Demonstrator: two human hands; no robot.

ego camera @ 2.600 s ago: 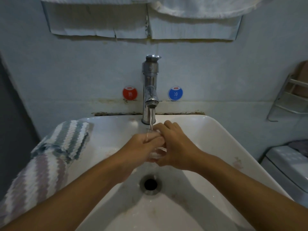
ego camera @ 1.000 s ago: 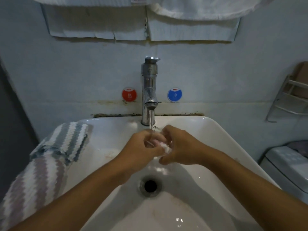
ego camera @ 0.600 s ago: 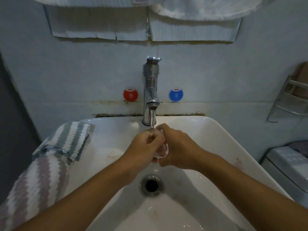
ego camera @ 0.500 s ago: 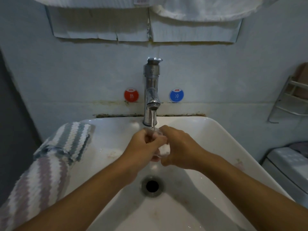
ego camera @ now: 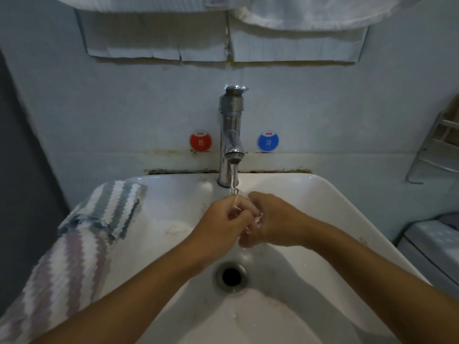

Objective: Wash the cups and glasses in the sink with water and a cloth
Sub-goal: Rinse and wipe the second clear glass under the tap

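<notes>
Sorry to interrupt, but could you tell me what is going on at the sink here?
A person is rinsing a small clear glass under the running tap. The left hand and the right hand both grip it over the white basin, above the open drain. The glass is mostly hidden by the fingers. A striped cloth lies draped over the basin's left rim, untouched.
</notes>
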